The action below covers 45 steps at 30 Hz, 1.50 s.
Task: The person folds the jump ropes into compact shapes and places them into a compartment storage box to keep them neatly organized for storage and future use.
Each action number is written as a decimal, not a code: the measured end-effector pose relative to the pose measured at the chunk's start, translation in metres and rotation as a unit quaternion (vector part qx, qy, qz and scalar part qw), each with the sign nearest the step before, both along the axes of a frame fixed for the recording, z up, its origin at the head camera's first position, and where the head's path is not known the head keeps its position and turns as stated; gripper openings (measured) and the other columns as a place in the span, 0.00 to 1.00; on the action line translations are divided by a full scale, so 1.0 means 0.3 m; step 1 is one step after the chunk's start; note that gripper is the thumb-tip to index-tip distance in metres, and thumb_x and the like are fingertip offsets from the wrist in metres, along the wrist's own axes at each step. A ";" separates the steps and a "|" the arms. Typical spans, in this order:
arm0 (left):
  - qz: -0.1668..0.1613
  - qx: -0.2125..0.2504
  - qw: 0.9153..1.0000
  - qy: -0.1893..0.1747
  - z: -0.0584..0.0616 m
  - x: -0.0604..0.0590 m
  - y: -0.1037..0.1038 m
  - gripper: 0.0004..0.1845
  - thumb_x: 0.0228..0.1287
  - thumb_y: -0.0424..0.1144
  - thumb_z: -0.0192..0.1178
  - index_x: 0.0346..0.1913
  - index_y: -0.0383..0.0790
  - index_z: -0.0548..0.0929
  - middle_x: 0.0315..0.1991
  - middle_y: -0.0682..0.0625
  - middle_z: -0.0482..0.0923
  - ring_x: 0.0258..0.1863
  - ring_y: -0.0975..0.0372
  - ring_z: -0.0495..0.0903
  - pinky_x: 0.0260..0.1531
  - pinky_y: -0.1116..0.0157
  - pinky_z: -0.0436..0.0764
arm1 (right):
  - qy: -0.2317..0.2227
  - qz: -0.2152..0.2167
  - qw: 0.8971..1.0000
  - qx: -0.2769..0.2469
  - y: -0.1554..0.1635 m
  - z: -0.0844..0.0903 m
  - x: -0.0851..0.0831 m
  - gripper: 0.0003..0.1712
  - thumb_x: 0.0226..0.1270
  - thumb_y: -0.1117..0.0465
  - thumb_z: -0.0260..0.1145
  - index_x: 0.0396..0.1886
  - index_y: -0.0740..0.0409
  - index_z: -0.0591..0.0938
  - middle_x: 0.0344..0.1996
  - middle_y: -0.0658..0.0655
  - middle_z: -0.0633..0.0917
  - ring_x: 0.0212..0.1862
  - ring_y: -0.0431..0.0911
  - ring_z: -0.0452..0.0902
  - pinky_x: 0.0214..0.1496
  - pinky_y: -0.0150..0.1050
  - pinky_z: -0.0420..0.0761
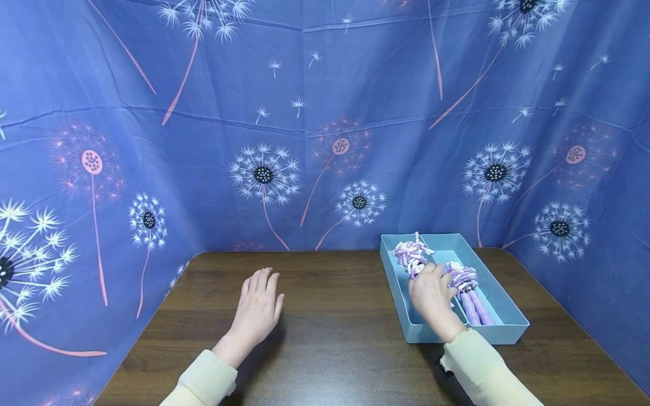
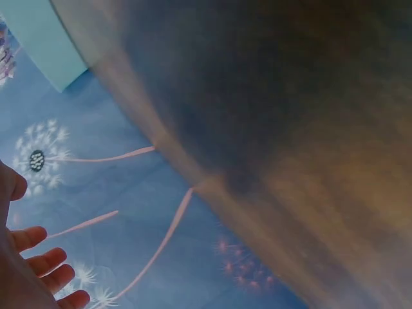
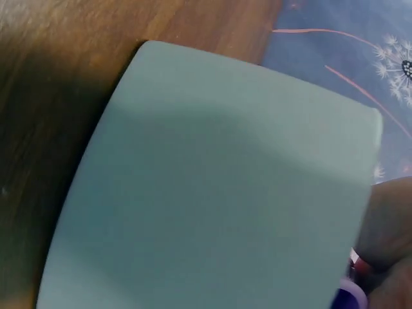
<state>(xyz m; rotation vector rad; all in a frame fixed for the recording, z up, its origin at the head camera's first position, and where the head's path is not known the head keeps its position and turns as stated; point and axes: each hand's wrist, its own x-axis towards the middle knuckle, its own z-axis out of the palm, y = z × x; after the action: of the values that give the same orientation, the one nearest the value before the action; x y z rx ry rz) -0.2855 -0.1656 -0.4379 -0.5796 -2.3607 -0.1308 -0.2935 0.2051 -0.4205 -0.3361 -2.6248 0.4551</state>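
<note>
My left hand [image 1: 260,293] lies flat and open on the dark wooden table [image 1: 330,327], fingers straight and pointing away from me. Its fingertips [image 2: 40,264] show at the lower left of the left wrist view. My right hand [image 1: 440,286] reaches into a light blue tray [image 1: 457,334] at the right and curls its fingers round a purple and white beaded skipping rope [image 1: 412,256]. The rope's purple handles [image 1: 478,309] lie along the tray's near right side. In the right wrist view the tray's outer wall [image 3: 212,187] fills the frame, with the right hand [image 3: 393,225] at the edge.
Blue cloth printed with dandelions [image 1: 315,141] hangs behind and on both sides of the table. The tray stands near the table's right back corner. Bare wood lies between the two hands and in front of them.
</note>
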 end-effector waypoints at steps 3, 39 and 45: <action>0.006 -0.005 1.000 -0.003 -0.018 -0.002 -0.007 0.25 0.61 0.44 0.54 0.58 0.32 0.70 0.59 0.37 0.65 0.59 0.44 0.65 0.56 0.49 0.64 | -0.026 -0.004 1.000 -0.008 -0.003 -0.016 -0.011 0.24 0.61 0.60 0.57 0.43 0.79 0.65 0.43 0.79 0.66 0.48 0.75 0.62 0.41 0.72 0.64; 0.006 0.028 0.999 -0.045 -0.004 0.018 0.010 0.28 0.57 0.39 0.59 0.61 0.34 0.69 0.63 0.38 0.62 0.61 0.44 0.61 0.53 0.48 0.61 | -0.114 0.003 0.989 0.097 -0.012 -0.098 -0.078 0.33 0.59 0.54 0.63 0.46 0.82 0.66 0.41 0.77 0.68 0.46 0.70 0.63 0.37 0.67 0.65; 0.012 0.024 0.998 -0.052 0.009 0.018 0.011 0.28 0.58 0.40 0.58 0.61 0.34 0.68 0.64 0.37 0.62 0.62 0.44 0.60 0.54 0.47 0.61 | -0.110 0.022 0.984 0.136 -0.005 -0.038 -0.056 0.37 0.57 0.50 0.65 0.50 0.79 0.65 0.43 0.76 0.68 0.50 0.70 0.63 0.44 0.70 0.64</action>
<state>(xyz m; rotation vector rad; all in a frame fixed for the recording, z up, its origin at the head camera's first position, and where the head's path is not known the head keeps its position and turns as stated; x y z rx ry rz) -0.2800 -0.1624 -0.4352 -0.5332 -2.4568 -0.2109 -0.3102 0.2037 -0.4320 -0.2508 -2.8662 0.0714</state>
